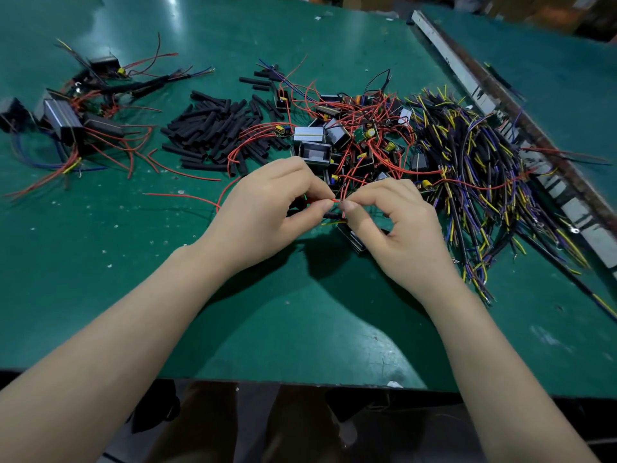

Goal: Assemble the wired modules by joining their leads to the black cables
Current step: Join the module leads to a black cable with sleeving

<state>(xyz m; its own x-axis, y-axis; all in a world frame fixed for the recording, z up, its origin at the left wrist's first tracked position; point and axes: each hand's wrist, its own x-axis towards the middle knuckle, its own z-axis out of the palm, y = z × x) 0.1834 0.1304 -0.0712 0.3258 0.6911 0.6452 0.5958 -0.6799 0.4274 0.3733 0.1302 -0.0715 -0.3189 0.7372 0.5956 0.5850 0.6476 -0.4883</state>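
Red lead (336, 201) at centre of green table (300, 329), pinched at both sides of its bare joint: left hand (267, 212) gripping from 9 o'clock, right hand (397, 225) from 3 o'clock, fingertips nearly touching. Module (352, 240) and a short black sleeve (332, 215) just below the hands. Step judged: twisting lead to cable end. Next move likely calls for sliding the sleeve over the joint. Loose modules (334, 135) heaped at 12 o'clock; sleeve pile (213, 128) at 11; black cables (474, 168) at 2; finished units (73, 121) at 10.
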